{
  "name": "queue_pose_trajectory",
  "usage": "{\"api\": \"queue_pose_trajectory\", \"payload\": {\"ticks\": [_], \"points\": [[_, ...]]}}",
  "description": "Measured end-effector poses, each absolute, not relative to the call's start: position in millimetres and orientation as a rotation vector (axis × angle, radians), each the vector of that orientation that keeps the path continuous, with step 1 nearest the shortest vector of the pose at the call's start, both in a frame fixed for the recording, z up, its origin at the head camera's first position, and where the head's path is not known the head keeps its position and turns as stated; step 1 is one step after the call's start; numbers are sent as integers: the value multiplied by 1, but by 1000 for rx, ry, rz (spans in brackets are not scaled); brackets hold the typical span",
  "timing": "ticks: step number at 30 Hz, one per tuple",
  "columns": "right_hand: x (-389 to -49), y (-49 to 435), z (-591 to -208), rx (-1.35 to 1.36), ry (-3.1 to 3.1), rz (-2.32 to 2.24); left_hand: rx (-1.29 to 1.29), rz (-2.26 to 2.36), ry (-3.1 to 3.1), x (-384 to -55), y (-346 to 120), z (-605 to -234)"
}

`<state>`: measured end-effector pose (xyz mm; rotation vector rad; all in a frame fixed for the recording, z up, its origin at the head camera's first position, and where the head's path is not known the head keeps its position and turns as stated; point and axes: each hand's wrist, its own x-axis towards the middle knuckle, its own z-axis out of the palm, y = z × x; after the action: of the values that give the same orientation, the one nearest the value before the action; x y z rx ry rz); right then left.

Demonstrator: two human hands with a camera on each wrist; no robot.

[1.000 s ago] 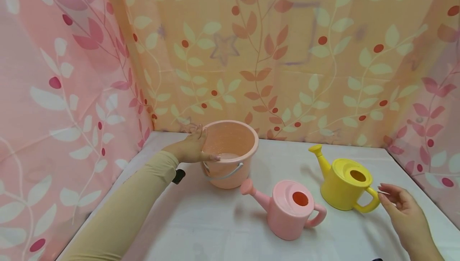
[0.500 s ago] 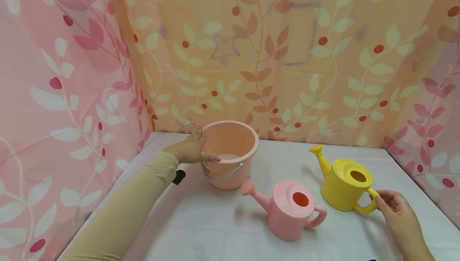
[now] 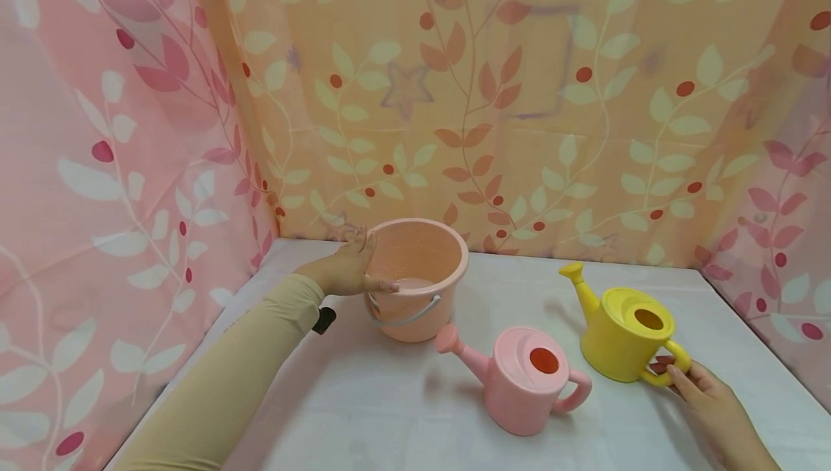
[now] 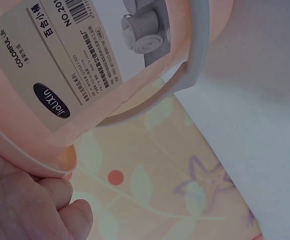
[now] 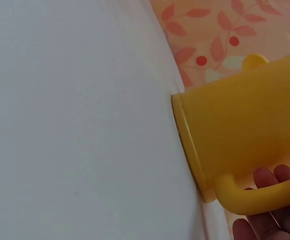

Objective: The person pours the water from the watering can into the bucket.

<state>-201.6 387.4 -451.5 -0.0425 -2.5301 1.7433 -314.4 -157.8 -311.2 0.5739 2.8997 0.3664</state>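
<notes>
A peach plastic bucket (image 3: 415, 316) stands at the back of the table, left of the middle. My left hand (image 3: 340, 269) holds its left rim, the thumb along the front edge and the fingers farther back. In the left wrist view, curled fingers (image 4: 55, 192) lie against the rim, near the bucket's printed label (image 4: 67, 60). To the right, a yellow watering can (image 3: 613, 345) stands upright with its spout to the left. My right hand (image 3: 708, 399) grips its handle; in the right wrist view, fingers (image 5: 265, 177) pass through the handle loop (image 5: 250, 200).
A pink watering can (image 3: 519, 399) stands upright between bucket and yellow can, nearer the front, its spout pointing at the bucket. A white cloth covers the table (image 3: 363, 413). Patterned curtains (image 3: 493, 168) close off the back and both sides.
My right hand has come from beside the yellow watering can's handle to its lower part, fingers now through the loop. My left hand, the bucket and both cans have stayed in place.
</notes>
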Motion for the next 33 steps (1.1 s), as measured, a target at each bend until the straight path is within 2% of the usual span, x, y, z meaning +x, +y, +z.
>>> {"api": "queue_pose_trajectory", "payload": {"ticks": [9,17,21,33], "points": [[-199,386,-449,-107,-2688,1516,554,351,2896,-314,-157,-312],[-198,377,-449,17,-2595,1482,531,379,2880,-315,-157,-313],[-197,373,-449,-11,-2535,1455,531,379,2880,-315,-157,-313],[-197,363,-448,68,-2164,1790,532,384,2875,-314,-158,-312]]}}
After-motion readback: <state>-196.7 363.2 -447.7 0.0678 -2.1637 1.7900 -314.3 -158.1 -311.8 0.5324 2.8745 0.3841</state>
